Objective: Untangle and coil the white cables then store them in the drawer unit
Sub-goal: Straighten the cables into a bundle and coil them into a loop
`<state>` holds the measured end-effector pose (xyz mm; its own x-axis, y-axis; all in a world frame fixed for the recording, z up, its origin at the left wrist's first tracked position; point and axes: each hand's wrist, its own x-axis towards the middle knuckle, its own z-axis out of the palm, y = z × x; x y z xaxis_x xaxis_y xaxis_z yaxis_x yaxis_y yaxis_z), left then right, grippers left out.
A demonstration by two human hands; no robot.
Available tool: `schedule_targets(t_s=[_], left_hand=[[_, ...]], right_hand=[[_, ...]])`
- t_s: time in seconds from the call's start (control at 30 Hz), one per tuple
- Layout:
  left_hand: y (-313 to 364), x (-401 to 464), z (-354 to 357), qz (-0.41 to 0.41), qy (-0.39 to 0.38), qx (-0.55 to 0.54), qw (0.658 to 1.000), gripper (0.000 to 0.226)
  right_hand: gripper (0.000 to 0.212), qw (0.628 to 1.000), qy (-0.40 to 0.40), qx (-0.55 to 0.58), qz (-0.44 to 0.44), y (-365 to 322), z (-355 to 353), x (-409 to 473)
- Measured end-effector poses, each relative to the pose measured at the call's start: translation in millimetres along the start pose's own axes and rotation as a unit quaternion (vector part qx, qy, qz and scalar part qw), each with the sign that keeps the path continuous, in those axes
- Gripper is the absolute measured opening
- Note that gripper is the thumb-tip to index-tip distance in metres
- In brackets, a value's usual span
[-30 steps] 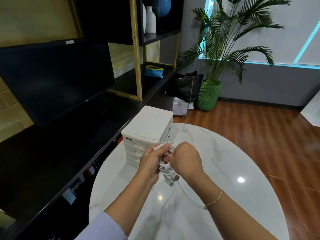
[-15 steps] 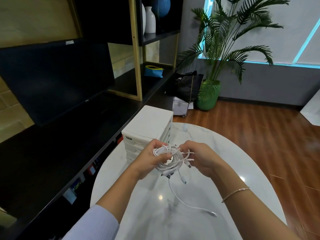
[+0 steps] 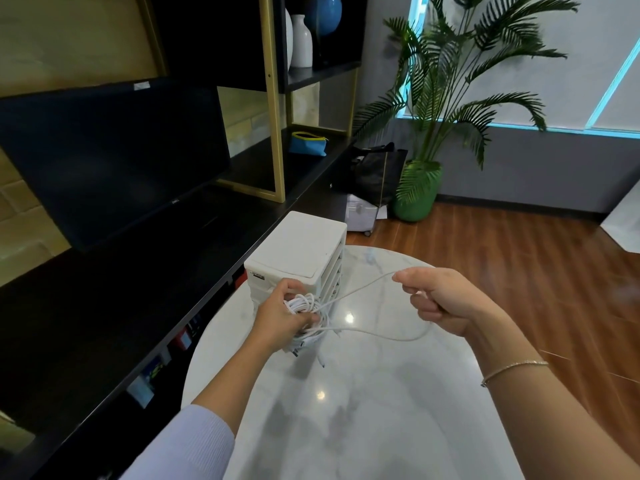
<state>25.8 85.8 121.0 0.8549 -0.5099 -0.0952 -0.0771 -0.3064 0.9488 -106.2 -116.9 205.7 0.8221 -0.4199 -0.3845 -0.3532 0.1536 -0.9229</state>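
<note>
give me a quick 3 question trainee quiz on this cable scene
1. True or false: the left hand grips the cable bundle.
2. The right hand pinches: A) one cable strand B) a drawer C) nothing.
3. What white thing stands just behind the bundle on the table?

Key: 1 true; 2 A; 3 the drawer unit.

both arms outstretched; left hand (image 3: 280,317) and right hand (image 3: 446,301) curled.
</note>
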Motion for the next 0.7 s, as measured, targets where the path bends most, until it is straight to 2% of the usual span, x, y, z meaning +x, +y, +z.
schedule_targets(t_s=[0.07,0.17,0.3,0.47,0.57,0.63,0.7], left_hand=[[-5,0,-3,-0.003,-0.006,0.011,1.000,0.049],[-10,3,-3,-0.006,-0.020,0.053,0.998,0.037],[-18,11,-1,0.037,-0.021,0.216,0.976,0.031],[-21,14,-2,0.165,-0.023,0.383,0.908,0.030],[-25,18,-6,0.195,-0.042,0.446,0.872,0.030],[-25,18,-10,0.175,-0.062,0.453,0.872,0.028],[-17,14,-11,0.140,-0.084,0.393,0.905,0.028]], right_hand=[[0.016,1.000,-0.006,0.016,0.006,1,-6,1],[0.016,0.999,-0.009,0.044,-0.007,7,-8,4],[0.017,0.993,0.011,0.115,-0.038,11,-6,11],[0.020,0.994,0.078,-0.027,-0.067,7,-7,13],[0.024,0.956,0.183,-0.192,-0.126,7,-11,16],[0.022,0.932,0.234,-0.232,-0.154,9,-12,20],[0.021,0.933,0.257,-0.201,-0.152,14,-14,25]])
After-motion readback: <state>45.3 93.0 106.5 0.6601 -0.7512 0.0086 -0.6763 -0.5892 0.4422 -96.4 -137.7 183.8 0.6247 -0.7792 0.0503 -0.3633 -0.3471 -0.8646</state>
